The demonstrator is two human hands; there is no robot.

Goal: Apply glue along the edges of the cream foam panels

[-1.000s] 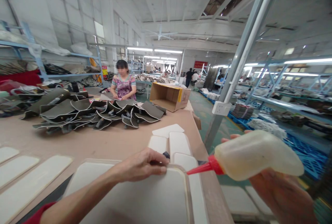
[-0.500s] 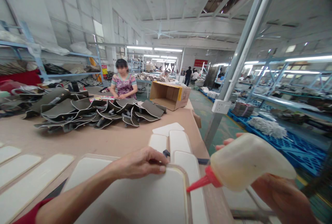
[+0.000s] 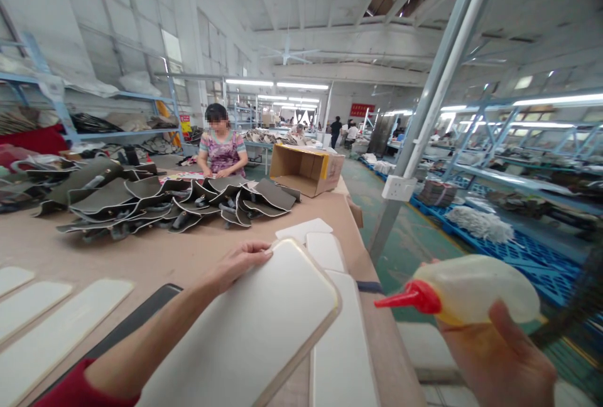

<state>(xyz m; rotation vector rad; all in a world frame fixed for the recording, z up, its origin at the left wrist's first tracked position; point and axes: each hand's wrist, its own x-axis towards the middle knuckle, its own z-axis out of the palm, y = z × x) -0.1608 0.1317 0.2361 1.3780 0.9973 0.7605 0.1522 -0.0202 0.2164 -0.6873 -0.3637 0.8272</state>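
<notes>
My left hand pinches the far edge of a large white panel with rounded corners and a tan border. The panel is tilted above the table, and a glossy, yellowish line runs along part of its border. Beneath and beside it lie more white panels. To the right, off the table edge, my right hand is wrapped round a translucent squeeze bottle with a red nozzle and yellowish liquid inside. The nozzle points left, apart from the panel. A black panel lies partly under my left forearm.
Dark grey pieces with white edges are heaped across the table. An open cardboard box stands at the far corner. A co-worker is behind the heap. A metal post rises at right, near blue pallets.
My left hand has lifted and turned the white panel. My right hand has moved the bottle right, so its nozzle is off the panel's edge and more level.
</notes>
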